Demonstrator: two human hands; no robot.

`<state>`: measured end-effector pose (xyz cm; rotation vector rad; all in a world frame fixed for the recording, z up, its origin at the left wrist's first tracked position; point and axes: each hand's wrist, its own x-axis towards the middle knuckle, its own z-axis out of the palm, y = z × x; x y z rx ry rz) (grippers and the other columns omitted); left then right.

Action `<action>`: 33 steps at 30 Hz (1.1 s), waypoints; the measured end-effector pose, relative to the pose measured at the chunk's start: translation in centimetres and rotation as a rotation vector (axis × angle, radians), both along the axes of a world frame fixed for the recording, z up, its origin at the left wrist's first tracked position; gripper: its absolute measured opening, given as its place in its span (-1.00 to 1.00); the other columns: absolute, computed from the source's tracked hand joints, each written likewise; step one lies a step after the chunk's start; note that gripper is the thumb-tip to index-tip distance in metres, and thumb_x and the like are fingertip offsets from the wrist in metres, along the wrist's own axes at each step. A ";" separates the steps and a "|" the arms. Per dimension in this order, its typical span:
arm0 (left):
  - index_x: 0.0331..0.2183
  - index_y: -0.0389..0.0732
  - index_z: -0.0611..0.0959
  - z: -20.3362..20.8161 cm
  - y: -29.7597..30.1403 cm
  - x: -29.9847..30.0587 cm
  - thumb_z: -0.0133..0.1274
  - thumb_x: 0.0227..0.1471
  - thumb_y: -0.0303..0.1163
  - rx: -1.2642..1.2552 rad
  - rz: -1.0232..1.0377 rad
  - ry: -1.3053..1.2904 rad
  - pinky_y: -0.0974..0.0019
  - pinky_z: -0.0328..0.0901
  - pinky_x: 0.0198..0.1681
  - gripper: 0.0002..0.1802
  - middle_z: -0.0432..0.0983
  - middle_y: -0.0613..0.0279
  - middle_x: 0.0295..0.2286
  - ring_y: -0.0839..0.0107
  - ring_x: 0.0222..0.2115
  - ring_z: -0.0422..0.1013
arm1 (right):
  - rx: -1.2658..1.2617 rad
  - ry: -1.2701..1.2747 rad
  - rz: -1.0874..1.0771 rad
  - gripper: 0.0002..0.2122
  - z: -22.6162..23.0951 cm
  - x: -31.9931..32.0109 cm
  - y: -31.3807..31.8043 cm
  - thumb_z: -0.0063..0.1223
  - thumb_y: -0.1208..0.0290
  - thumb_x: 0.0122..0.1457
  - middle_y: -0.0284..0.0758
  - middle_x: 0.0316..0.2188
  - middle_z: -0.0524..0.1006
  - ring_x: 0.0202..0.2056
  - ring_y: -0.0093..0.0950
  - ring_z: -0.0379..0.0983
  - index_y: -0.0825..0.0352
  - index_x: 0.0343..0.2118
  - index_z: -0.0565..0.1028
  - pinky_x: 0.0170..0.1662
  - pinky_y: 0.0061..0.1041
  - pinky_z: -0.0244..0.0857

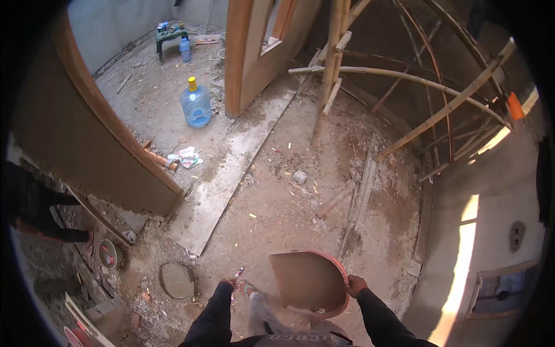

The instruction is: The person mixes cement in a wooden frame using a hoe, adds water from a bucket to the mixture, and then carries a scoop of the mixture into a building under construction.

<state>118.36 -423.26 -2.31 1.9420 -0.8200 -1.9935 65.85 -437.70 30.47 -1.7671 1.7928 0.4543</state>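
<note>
Right hand point(355, 285): it grips the right rim of an orange bucket point(312, 282), fingers curled over the edge and closed on it. The hold at the rim seems chosen to keep the bucket steady and slightly tipped toward the person.
Orange bucket: it is in front of the person's body, low in the picture, above the dusty floor point(272, 196). Its mouth faces up and to the left; the inside looks brown, maybe coated with mortar or dust. I cannot tell if something is inside.
Left hand point(230, 284): it is near the left side of the bucket but apart from it. The fingers look closed around a small thin tool point(238, 272) with a reddish part; it is too small to say which tool.
Feet: a sandal point(250, 290) shows between the two forearms.
Round pan point(176, 280): it lies on the ground to the left of the left hand, filled with grey wet mix, within easy reach.
Water bottle point(196, 104): big and blue with a yellow cap, it stands far off, near the wooden door frame point(238, 58).
Plank point(231, 168): it lies across the floor between the doorway and the person.
</note>
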 end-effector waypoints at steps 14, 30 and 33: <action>0.01 -0.15 0.43 19.8 -30.7 -26.7 -0.11 0.18 -0.22 -0.077 0.407 0.406 -0.16 0.34 -0.34 -0.60 0.40 0.03 -0.01 -0.05 -0.20 0.46 | -0.257 -0.118 -1.249 -0.64 -10.5 -34.7 19.5 0.17 0.16 -0.10 -0.10 -0.49 0.60 -0.48 -0.28 0.59 0.41 -0.39 0.55 -0.36 -0.30 0.46; -0.12 -0.10 0.63 12.4 -34.1 -68.6 0.14 -0.03 -0.11 -0.436 -1.964 -0.285 0.13 0.28 0.02 -0.56 0.46 0.12 -0.03 0.16 -0.01 0.37 | -0.884 -0.829 -2.619 -0.68 -8.9 -57.3 25.1 0.04 0.42 0.11 -0.07 -0.19 0.46 -0.36 -0.28 0.49 0.47 -0.10 0.37 -0.42 -0.35 0.49; -0.12 -0.08 0.63 9.8 -38.5 -72.4 0.15 -0.01 -0.19 -0.412 -1.710 -0.115 0.20 0.38 -0.11 -0.62 0.53 0.27 -0.10 0.30 -0.10 0.46 | -0.722 -0.794 -2.315 -0.71 -8.5 -64.7 16.7 0.02 0.45 0.14 -0.11 -0.23 0.47 -0.33 -0.29 0.50 0.47 -0.12 0.38 -0.34 -0.35 0.50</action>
